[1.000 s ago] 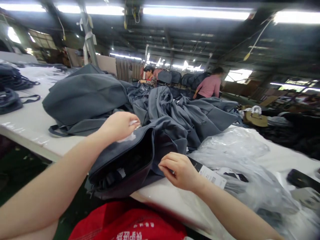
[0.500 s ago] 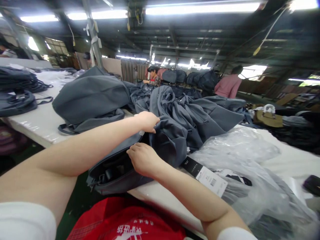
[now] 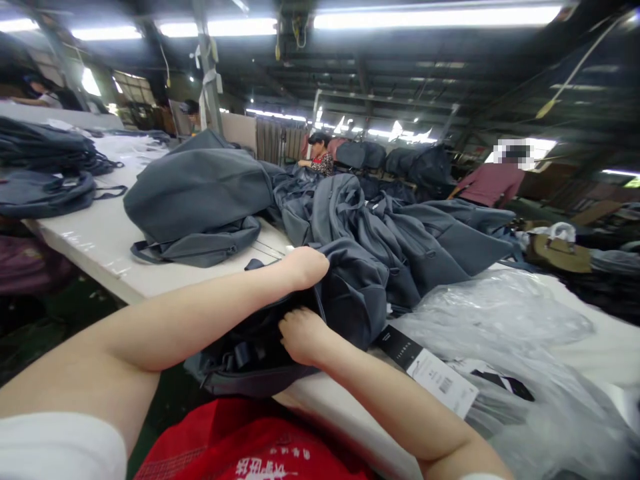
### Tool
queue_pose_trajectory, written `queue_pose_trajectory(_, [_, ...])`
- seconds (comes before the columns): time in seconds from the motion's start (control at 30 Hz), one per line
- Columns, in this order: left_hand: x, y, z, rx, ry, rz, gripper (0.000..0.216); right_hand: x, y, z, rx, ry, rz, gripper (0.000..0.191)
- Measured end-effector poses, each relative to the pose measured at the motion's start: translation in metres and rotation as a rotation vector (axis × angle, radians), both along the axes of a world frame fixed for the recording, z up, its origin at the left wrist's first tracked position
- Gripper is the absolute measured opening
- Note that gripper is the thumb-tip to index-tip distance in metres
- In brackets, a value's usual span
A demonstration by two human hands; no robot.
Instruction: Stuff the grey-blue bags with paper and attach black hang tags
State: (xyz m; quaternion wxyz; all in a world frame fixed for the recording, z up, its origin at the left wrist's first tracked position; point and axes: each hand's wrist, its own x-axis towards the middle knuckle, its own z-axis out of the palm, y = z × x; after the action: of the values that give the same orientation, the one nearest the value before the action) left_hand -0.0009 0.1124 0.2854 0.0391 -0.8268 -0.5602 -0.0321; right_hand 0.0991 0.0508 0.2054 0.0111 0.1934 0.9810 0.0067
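A dark blue-grey backpack (image 3: 235, 381) lies at the table's near edge with its mouth open toward me, showing a black inside and a strap with a buckle. My left hand (image 3: 311, 268) is bent down over the far side of the opening, its fingers hidden. Just below it, my right hand (image 3: 303, 335) is at the opening with fingers curled and closed on the bag's dark material; exactly which part is hard to see. Beside my right forearm is a black-and-white hang tag (image 3: 425, 370) with a barcode.
More blue-grey backpacks (image 3: 200, 190) are heaped across the white table (image 3: 95, 257). Clear plastic bags (image 3: 500, 313) spread at the right. Farther back are a person in a patterned top (image 3: 323, 162) and a person in pink (image 3: 493, 183). An olive bag (image 3: 560, 252) sits at the far right.
My left hand has bent down over the opening, hiding its fingers. My right hand has moved into the mouth of the backpack, which gapes wider. The view has shifted slightly left.
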Motion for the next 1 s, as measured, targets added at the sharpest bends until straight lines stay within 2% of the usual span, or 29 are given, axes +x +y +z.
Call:
queue_pose_trajectory(0.1, [-0.008, 0.003, 0.005, 0.025, -0.095, 0.040, 0.021, 0.015, -0.001, 0.025, -0.073, 0.219, 0.167, 0.018])
queue_pose_trajectory(0.17, [-0.016, 0.005, 0.011, 0.034, -0.175, 0.064, 0.022, 0.032, 0.002, 0.042, -0.095, 0.447, 0.219, 0.015])
queue_pose_trajectory(0.2, [-0.019, 0.006, 0.014, 0.030, -0.212, 0.074, 0.023, 0.040, 0.006, 0.048, -0.079, 0.583, 0.186, 0.015])
queue_pose_trajectory(0.27, [-0.021, 0.008, 0.018, 0.012, -0.264, 0.092, 0.025, 0.056, 0.021, 0.055, -0.017, 0.847, 0.023, 0.017])
queue_pose_trajectory(0.33, [-0.019, 0.009, 0.019, -0.004, -0.291, 0.104, 0.028, 0.066, 0.045, 0.057, 0.020, 1.006, -0.148, 0.033])
queue_pose_trajectory(0.4, [-0.015, 0.008, 0.020, 0.000, -0.302, 0.105, 0.026, 0.071, 0.072, 0.056, -0.007, 0.993, -0.214, 0.055])
queue_pose_trajectory(0.5, [-0.010, 0.003, 0.023, 0.026, -0.308, 0.097, 0.021, 0.071, 0.104, 0.056, -0.036, 0.761, -0.128, 0.070])
queue_pose_trajectory(0.57, [-0.012, -0.004, 0.028, 0.031, -0.301, 0.112, 0.029, 0.068, 0.116, 0.058, 0.042, 0.611, -0.049, 0.066])
queue_pose_trajectory(0.7, [-0.029, -0.021, 0.036, 0.014, -0.278, 0.160, 0.027, 0.061, 0.129, 0.062, 0.237, 0.468, -0.025, 0.032])
queue_pose_trajectory(0.8, [-0.058, -0.046, 0.039, 0.011, -0.315, 0.199, 0.026, 0.062, 0.145, 0.065, 0.279, 0.481, -0.058, 0.033])
queue_pose_trajectory(0.9, [-0.107, -0.091, 0.036, -0.002, -0.391, 0.294, 0.030, 0.068, 0.165, 0.067, 0.273, 0.541, -0.133, 0.033])
queue_pose_trajectory(1.0, [-0.164, -0.147, 0.012, -0.020, -0.537, 0.520, 0.039, 0.069, 0.182, 0.066, 0.274, 0.575, -0.240, 0.033])
